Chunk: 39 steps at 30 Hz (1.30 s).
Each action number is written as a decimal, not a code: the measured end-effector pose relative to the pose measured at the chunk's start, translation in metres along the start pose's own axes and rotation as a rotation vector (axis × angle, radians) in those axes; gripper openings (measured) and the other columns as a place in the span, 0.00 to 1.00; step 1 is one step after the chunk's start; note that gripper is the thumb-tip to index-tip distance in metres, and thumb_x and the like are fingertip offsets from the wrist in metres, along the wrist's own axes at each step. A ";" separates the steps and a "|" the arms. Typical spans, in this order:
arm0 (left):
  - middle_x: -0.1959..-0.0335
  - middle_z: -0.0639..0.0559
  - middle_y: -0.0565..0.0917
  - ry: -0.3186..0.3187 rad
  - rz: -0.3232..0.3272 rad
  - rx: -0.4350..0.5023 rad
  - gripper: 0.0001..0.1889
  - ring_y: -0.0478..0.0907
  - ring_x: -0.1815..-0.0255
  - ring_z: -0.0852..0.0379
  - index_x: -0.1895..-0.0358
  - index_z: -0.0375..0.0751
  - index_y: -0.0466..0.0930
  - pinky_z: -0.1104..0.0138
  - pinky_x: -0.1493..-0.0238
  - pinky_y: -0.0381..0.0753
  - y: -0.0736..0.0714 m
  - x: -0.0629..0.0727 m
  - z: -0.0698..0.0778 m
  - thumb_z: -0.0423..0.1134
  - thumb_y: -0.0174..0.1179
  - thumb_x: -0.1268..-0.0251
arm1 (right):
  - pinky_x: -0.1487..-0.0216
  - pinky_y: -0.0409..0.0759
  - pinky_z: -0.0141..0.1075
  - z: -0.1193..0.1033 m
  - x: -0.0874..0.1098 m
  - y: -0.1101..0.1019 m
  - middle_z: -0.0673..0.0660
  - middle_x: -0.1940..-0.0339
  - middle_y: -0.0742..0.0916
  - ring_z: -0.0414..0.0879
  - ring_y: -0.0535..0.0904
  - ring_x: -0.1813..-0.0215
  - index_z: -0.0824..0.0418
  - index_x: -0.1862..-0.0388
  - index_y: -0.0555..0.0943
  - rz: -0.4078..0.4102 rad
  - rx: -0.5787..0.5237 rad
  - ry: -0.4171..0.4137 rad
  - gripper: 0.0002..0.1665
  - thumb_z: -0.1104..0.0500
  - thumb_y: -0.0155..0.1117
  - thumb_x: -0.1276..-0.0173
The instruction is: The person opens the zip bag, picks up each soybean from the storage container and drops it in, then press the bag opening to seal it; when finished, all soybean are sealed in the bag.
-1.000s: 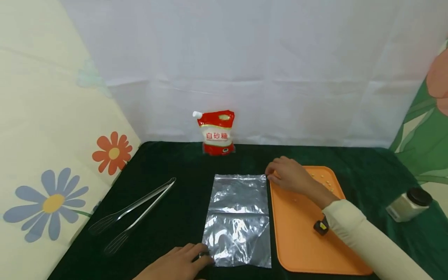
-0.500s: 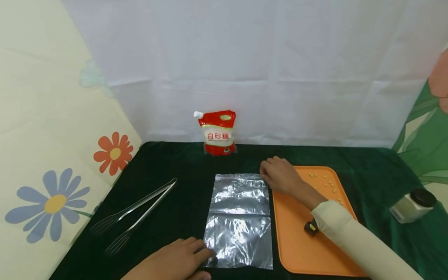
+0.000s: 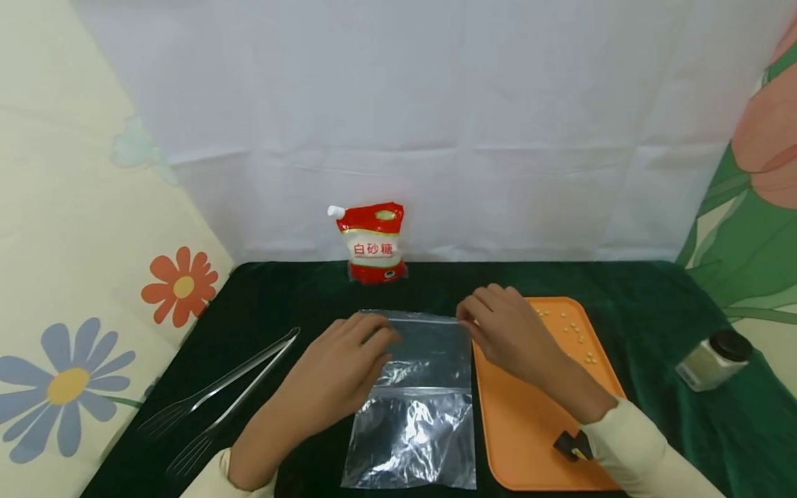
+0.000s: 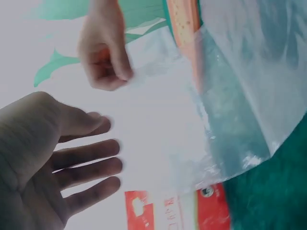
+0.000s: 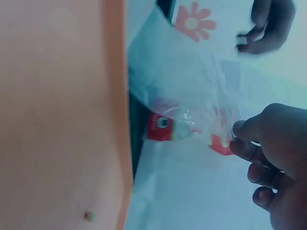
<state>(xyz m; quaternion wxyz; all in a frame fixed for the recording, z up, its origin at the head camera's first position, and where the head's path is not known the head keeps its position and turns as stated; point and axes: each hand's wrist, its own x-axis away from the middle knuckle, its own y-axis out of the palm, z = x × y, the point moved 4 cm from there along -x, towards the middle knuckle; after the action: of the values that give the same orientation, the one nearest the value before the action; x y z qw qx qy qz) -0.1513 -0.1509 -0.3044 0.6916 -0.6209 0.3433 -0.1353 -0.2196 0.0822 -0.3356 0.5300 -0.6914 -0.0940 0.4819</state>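
Observation:
A clear zip-lock bag point(image 3: 411, 422) reaches from the dark green cloth up toward both hands, its zip end at the far side. My right hand point(image 3: 507, 332) pinches the bag's far right corner between thumb and index finger, as the right wrist view also shows. Over the far left part of the bag, my left hand point(image 3: 342, 360) is spread with its fingers extended. In the left wrist view the left fingers point(image 4: 88, 170) reach toward the bag point(image 4: 158, 110) with nothing between them. Part of the bag's left edge is hidden behind this hand.
An orange tray point(image 3: 523, 429) with several small pale yellow beans point(image 3: 579, 339) lies right of the bag. Metal tongs point(image 3: 239, 387) lie at left. A red and white sugar pouch point(image 3: 373, 245) stands at the back. A black-lidded jar point(image 3: 712, 360) lies tilted at right.
My left hand has moved from the bag's near left corner to its far left part. My right hand stays at the far right corner, and the bag's far end has lifted.

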 end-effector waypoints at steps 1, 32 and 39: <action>0.44 0.53 0.78 -0.001 0.028 0.008 0.18 0.74 0.43 0.54 0.44 0.50 0.78 0.59 0.43 0.78 0.001 -0.004 0.000 0.42 0.68 0.36 | 0.65 0.65 0.36 -0.003 0.002 -0.003 0.50 0.62 0.82 0.46 0.72 0.62 0.54 0.59 0.81 0.007 -0.003 0.001 0.07 0.60 0.71 0.33; 0.53 0.56 0.79 0.021 0.073 0.027 0.16 0.73 0.53 0.56 0.50 0.49 0.78 0.61 0.49 0.76 0.031 -0.017 -0.011 0.41 0.70 0.38 | 0.61 0.71 0.39 -0.021 0.015 -0.009 0.50 0.62 0.81 0.47 0.75 0.58 0.55 0.58 0.81 0.039 -0.006 -0.079 0.05 0.61 0.67 0.31; 0.58 0.57 0.78 0.028 0.116 0.018 0.13 0.71 0.58 0.56 0.54 0.52 0.78 0.64 0.56 0.73 0.036 -0.018 -0.012 0.38 0.70 0.39 | 0.64 0.66 0.37 -0.025 0.013 -0.010 0.48 0.63 0.81 0.46 0.75 0.61 0.53 0.59 0.80 0.044 -0.020 -0.094 0.05 0.58 0.68 0.31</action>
<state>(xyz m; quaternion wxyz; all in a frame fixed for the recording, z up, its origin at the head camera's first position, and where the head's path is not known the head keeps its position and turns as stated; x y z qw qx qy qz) -0.1808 -0.1417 -0.3333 0.6988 -0.5919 0.3873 -0.1066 -0.1894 0.0791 -0.3353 0.5074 -0.6751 -0.1082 0.5245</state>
